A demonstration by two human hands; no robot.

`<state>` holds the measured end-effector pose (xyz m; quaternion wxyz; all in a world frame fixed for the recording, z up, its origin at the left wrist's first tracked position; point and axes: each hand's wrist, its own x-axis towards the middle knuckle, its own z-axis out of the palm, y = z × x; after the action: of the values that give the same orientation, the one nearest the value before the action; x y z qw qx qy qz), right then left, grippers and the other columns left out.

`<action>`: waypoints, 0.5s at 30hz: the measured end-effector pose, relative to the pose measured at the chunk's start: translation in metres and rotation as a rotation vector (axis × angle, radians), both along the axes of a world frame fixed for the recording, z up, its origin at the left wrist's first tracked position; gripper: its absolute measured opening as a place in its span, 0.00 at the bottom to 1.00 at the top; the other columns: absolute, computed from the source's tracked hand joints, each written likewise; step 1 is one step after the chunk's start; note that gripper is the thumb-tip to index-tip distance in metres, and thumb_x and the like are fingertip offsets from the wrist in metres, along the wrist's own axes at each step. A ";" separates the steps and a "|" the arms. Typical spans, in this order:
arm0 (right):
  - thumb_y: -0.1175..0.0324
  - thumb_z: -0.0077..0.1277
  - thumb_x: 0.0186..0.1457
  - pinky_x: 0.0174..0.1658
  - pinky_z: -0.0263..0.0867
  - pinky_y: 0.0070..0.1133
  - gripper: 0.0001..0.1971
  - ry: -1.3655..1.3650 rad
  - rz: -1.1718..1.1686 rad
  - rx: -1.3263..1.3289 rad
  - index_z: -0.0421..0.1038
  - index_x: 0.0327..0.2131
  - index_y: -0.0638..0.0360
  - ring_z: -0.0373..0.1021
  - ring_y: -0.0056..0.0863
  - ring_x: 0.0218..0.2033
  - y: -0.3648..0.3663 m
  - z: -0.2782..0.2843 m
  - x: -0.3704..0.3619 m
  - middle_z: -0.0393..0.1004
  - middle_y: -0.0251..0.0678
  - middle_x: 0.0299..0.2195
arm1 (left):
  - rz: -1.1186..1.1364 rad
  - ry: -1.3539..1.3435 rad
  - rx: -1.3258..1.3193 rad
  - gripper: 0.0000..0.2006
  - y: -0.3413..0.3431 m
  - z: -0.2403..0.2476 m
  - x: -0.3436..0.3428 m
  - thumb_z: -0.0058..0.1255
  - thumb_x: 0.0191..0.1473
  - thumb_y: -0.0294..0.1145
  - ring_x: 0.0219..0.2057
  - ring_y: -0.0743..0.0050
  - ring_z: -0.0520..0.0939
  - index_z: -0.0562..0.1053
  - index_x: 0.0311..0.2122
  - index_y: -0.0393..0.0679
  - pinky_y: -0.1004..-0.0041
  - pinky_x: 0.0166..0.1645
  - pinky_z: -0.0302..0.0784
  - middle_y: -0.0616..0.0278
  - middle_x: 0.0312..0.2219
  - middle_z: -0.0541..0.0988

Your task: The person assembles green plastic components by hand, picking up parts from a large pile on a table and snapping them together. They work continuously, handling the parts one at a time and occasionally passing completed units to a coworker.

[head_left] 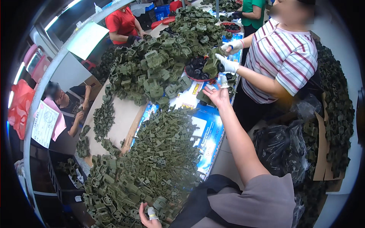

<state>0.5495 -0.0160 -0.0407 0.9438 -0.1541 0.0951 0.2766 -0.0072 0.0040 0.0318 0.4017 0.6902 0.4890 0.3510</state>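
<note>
My right hand [219,96] reaches far across the table, palm up and fingers spread, with white wrapping on a fingertip. It holds nothing I can see and is close to a green toy vehicle part [204,98] near the table's right edge. At the lower edge of the view my left hand [149,219] is partly cut off. Its fingers are apart, one wrapped in white, beside a heap of larger green plastic parts [110,190]. Between my hands spreads a pile of small green plastic parts [163,144].
Opposite, a co-worker's white-gloved hands [230,62] hold a green toy vehicle body [211,67] above a red basket of black wheels [196,70]. Vehicle bodies [152,62] pile up behind. Black plastic bags [281,144] and a cardboard box [323,144] stand right. A metal frame [32,125] borders the left.
</note>
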 end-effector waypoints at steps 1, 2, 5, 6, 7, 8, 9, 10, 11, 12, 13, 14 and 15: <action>0.46 0.45 0.52 0.59 0.37 0.51 0.37 0.025 0.024 0.025 0.40 0.58 0.50 0.38 0.50 0.61 0.008 0.005 0.012 0.41 0.49 0.59 | -0.010 -0.015 0.040 0.20 -0.001 0.004 0.006 0.45 0.49 0.19 0.42 0.70 0.73 0.65 0.50 0.37 0.75 0.47 0.66 0.55 0.39 0.73; 0.46 0.46 0.51 0.59 0.36 0.52 0.36 0.050 0.049 0.050 0.44 0.57 0.53 0.38 0.49 0.62 0.015 0.009 0.023 0.44 0.48 0.58 | 0.009 0.022 -0.048 0.20 -0.005 0.013 0.011 0.46 0.51 0.23 0.42 0.69 0.72 0.65 0.51 0.37 0.73 0.48 0.66 0.55 0.42 0.72; 0.46 0.49 0.49 0.57 0.41 0.53 0.39 0.096 -0.032 0.074 0.45 0.58 0.53 0.39 0.51 0.60 0.032 0.008 0.048 0.41 0.49 0.58 | 0.032 0.112 -0.207 0.18 -0.016 0.047 0.030 0.48 0.55 0.31 0.43 0.68 0.71 0.67 0.51 0.39 0.72 0.49 0.66 0.56 0.46 0.71; 0.46 0.49 0.49 0.57 0.42 0.54 0.39 0.109 -0.065 0.071 0.46 0.58 0.54 0.40 0.52 0.60 0.038 0.006 0.053 0.41 0.49 0.58 | 0.026 0.104 -0.200 0.18 -0.016 0.046 0.029 0.48 0.55 0.31 0.43 0.68 0.71 0.67 0.51 0.39 0.72 0.49 0.66 0.56 0.45 0.71; 0.47 0.50 0.49 0.56 0.47 0.53 0.37 0.172 -0.068 0.099 0.49 0.57 0.54 0.42 0.51 0.59 0.041 0.004 0.059 0.42 0.48 0.58 | 0.020 0.094 -0.193 0.18 -0.017 0.043 0.025 0.48 0.55 0.30 0.43 0.68 0.71 0.67 0.51 0.39 0.72 0.48 0.66 0.56 0.45 0.71; 0.48 0.49 0.50 0.56 0.46 0.52 0.35 0.187 -0.081 0.124 0.51 0.56 0.53 0.43 0.51 0.59 0.043 0.002 0.065 0.44 0.48 0.58 | 0.013 0.085 -0.186 0.18 -0.017 0.041 0.022 0.48 0.55 0.30 0.43 0.68 0.71 0.67 0.51 0.40 0.72 0.48 0.66 0.56 0.45 0.71; 0.49 0.47 0.51 0.57 0.46 0.52 0.32 0.198 -0.093 0.142 0.52 0.56 0.52 0.44 0.50 0.59 0.043 0.000 0.071 0.46 0.47 0.57 | 0.025 0.051 -0.216 0.17 -0.018 0.040 0.022 0.47 0.55 0.29 0.42 0.69 0.71 0.67 0.51 0.39 0.72 0.47 0.66 0.58 0.43 0.72; 0.50 0.46 0.52 0.57 0.45 0.52 0.30 0.210 -0.105 0.161 0.54 0.55 0.52 0.44 0.49 0.59 0.044 -0.002 0.078 0.48 0.46 0.57 | 0.026 0.040 -0.230 0.17 -0.018 0.038 0.021 0.47 0.55 0.29 0.42 0.69 0.71 0.67 0.51 0.40 0.73 0.47 0.66 0.58 0.43 0.72; 0.50 0.47 0.52 0.56 0.48 0.51 0.28 0.225 -0.111 0.166 0.57 0.53 0.53 0.48 0.49 0.58 0.045 -0.004 0.086 0.52 0.44 0.56 | 0.025 0.030 -0.243 0.17 -0.018 0.035 0.021 0.47 0.55 0.29 0.42 0.70 0.71 0.67 0.51 0.40 0.73 0.47 0.66 0.58 0.42 0.72; 0.51 0.47 0.52 0.56 0.49 0.51 0.28 0.211 -0.119 0.203 0.58 0.53 0.52 0.49 0.49 0.57 0.045 -0.005 0.092 0.51 0.43 0.56 | 0.026 0.024 -0.255 0.17 -0.018 0.035 0.020 0.47 0.55 0.29 0.41 0.70 0.71 0.67 0.51 0.40 0.73 0.47 0.66 0.59 0.42 0.73; 0.51 0.48 0.52 0.55 0.50 0.51 0.28 0.197 -0.128 0.240 0.58 0.53 0.52 0.50 0.49 0.57 0.046 -0.006 0.099 0.51 0.42 0.56 | 0.020 0.023 -0.258 0.17 -0.017 0.035 0.020 0.46 0.55 0.28 0.41 0.71 0.71 0.67 0.51 0.40 0.74 0.47 0.66 0.59 0.42 0.73; 0.51 0.48 0.51 0.55 0.52 0.51 0.28 0.183 -0.137 0.277 0.58 0.53 0.52 0.50 0.49 0.57 0.047 -0.008 0.105 0.51 0.41 0.56 | 0.013 0.023 -0.262 0.17 -0.017 0.035 0.021 0.46 0.55 0.28 0.41 0.71 0.71 0.67 0.51 0.40 0.74 0.46 0.66 0.59 0.42 0.73; 0.53 0.49 0.51 0.54 0.54 0.51 0.26 0.179 -0.133 0.270 0.60 0.52 0.52 0.51 0.48 0.56 0.049 -0.007 0.106 0.55 0.40 0.55 | 0.008 0.027 -0.269 0.17 -0.017 0.035 0.021 0.46 0.55 0.27 0.41 0.71 0.71 0.67 0.51 0.40 0.74 0.46 0.66 0.59 0.42 0.73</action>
<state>0.6559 0.0329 -0.0476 0.9599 0.0059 0.1507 0.2365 0.0142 -0.0128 0.0663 0.4826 0.6328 0.5396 0.2747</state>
